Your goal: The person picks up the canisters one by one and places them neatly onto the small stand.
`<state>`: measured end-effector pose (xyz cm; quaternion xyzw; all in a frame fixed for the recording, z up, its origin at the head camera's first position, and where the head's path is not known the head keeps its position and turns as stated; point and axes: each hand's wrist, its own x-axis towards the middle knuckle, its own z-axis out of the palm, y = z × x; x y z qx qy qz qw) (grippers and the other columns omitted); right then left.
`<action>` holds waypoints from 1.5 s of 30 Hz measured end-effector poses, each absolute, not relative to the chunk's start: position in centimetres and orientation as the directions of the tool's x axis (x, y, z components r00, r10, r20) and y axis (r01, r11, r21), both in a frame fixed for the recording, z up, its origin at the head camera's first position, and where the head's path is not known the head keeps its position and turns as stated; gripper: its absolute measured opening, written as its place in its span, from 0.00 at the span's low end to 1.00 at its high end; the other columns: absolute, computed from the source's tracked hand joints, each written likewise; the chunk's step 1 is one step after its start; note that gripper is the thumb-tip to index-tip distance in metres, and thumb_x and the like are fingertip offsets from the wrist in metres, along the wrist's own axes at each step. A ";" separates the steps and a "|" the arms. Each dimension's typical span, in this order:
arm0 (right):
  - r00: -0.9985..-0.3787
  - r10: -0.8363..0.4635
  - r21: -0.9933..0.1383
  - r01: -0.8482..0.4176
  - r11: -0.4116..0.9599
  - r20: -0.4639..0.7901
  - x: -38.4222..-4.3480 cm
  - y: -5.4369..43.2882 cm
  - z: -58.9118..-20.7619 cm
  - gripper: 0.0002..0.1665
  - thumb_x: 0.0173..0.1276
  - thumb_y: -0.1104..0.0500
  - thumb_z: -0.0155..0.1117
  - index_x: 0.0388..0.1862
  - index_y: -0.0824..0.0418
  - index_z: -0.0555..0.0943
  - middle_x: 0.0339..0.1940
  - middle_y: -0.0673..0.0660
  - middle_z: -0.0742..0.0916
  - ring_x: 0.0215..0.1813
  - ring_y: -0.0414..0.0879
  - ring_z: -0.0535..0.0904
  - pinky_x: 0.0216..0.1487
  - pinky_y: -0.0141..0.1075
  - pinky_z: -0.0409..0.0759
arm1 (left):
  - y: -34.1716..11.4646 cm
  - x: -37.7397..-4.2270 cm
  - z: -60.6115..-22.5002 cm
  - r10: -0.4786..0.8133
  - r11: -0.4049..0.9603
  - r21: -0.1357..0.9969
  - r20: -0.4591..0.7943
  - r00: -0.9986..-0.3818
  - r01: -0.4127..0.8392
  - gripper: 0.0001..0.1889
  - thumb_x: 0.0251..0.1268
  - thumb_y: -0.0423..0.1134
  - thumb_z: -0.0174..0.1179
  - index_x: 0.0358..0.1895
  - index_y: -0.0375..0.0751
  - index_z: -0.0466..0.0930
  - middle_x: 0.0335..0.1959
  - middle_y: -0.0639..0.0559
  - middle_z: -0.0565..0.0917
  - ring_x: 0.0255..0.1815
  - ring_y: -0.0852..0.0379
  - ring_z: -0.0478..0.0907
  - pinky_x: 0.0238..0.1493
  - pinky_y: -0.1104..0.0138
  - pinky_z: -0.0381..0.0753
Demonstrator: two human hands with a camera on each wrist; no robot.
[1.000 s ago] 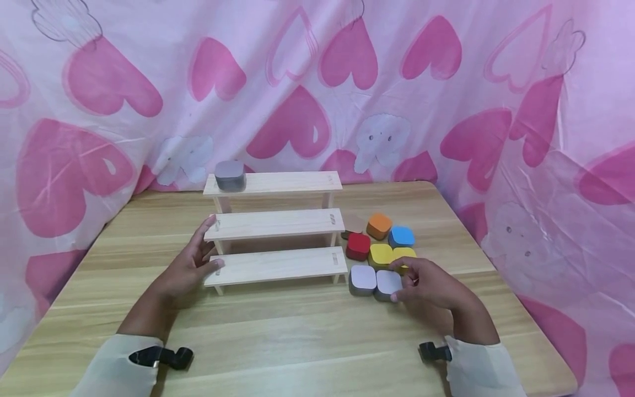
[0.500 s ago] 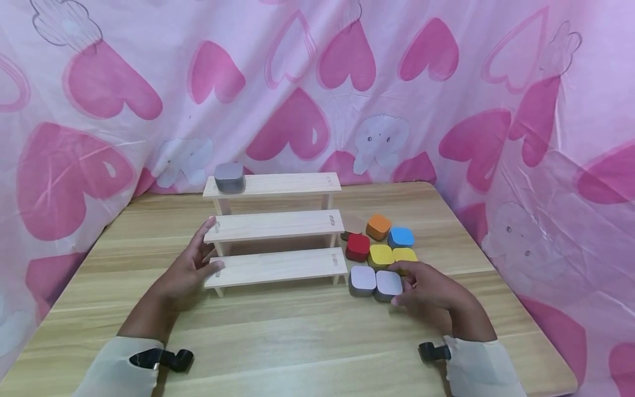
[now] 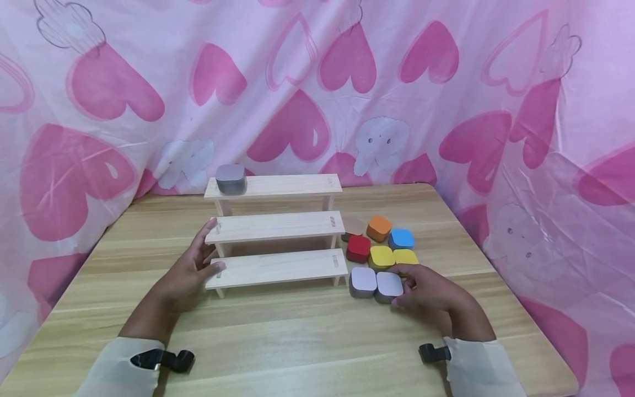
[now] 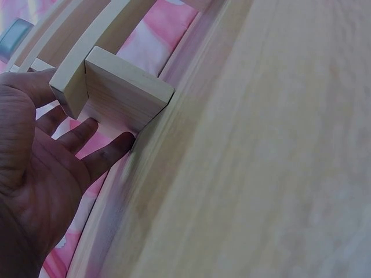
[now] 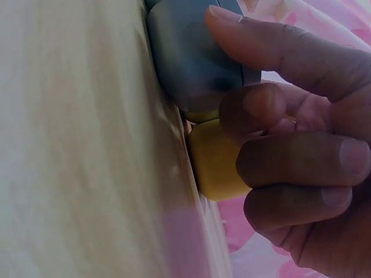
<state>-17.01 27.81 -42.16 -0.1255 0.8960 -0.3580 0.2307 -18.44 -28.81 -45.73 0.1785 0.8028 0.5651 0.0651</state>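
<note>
My left hand (image 3: 186, 273) touches the left end of a three-tier wooden stand (image 3: 278, 268). In the head view its thumb rests on the lowest tier and a finger reaches the middle tier's corner. The left wrist view shows the fingers (image 4: 110, 153) spread beside the stand's leg (image 4: 124, 87). My right hand (image 3: 429, 289) pinches a grey block with a pale top (image 3: 389, 285) between thumb and index finger. That block stands on the table against a matching pale-topped block (image 3: 363, 280). In the right wrist view the remaining fingers are curled near a yellow block (image 5: 214, 159).
A similar grey block (image 3: 231, 179) sits on the top tier's left end. Behind the pale pair stand two yellow blocks (image 3: 381, 257), a red block (image 3: 358, 248), an orange block (image 3: 379, 227) and a blue block (image 3: 401, 239). A pink heart-printed cloth (image 3: 297, 55) surrounds the wooden table (image 3: 297, 342).
My right index finger and thumb have settled slightly lower around the right pale-topped block. The left hand, stand and blocks keep their places.
</note>
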 end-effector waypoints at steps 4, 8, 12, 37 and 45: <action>-0.867 -0.364 -0.691 -0.032 0.722 -0.340 -17.0 27.7 -42.3 0.37 0.62 0.57 0.86 0.69 0.52 0.83 0.41 0.57 0.80 0.45 0.52 0.76 0.38 0.35 0.78 | -28.8 -18.5 -45.7 0.360 0.299 0.930 0.099 -0.928 0.216 0.56 0.82 0.35 0.64 0.90 0.75 0.29 0.93 0.36 0.40 0.89 0.20 0.46 0.66 0.86 0.69; -0.866 -0.339 -0.695 0.015 0.718 -0.369 -16.9 27.7 -42.4 0.37 0.61 0.58 0.86 0.69 0.52 0.82 0.44 0.57 0.81 0.46 0.53 0.77 0.39 0.38 0.80 | -28.8 -18.5 -45.6 0.361 0.300 0.929 0.099 -0.927 0.216 0.56 0.82 0.35 0.64 0.90 0.75 0.29 0.93 0.36 0.40 0.89 0.20 0.46 0.66 0.85 0.69; -0.865 -0.340 -0.694 0.013 0.720 -0.370 -16.9 27.7 -42.5 0.36 0.62 0.58 0.86 0.68 0.51 0.81 0.44 0.57 0.81 0.47 0.53 0.77 0.40 0.39 0.80 | -28.7 -18.5 -45.6 0.357 0.304 0.926 0.107 -0.928 0.224 0.56 0.81 0.35 0.64 0.90 0.74 0.29 0.93 0.36 0.41 0.89 0.20 0.46 0.66 0.85 0.69; -0.880 -0.400 -0.731 -0.096 0.676 -0.254 -16.5 29.0 -41.4 0.32 0.66 0.59 0.82 0.68 0.57 0.81 0.47 0.56 0.84 0.55 0.54 0.76 0.47 0.38 0.83 | -28.7 -18.2 -45.4 0.351 0.294 0.937 0.075 -0.933 0.187 0.56 0.81 0.35 0.64 0.89 0.76 0.29 0.93 0.36 0.42 0.89 0.21 0.45 0.64 0.86 0.70; -0.889 -0.425 -0.811 -0.117 0.573 -0.171 -16.5 29.8 -41.4 0.35 0.68 0.63 0.77 0.72 0.64 0.77 0.37 0.56 0.90 0.39 0.47 0.82 0.43 0.32 0.86 | -28.7 -18.3 -45.6 0.358 0.276 0.940 0.092 -0.929 0.199 0.56 0.81 0.34 0.64 0.90 0.72 0.29 0.93 0.36 0.41 0.89 0.20 0.44 0.64 0.85 0.73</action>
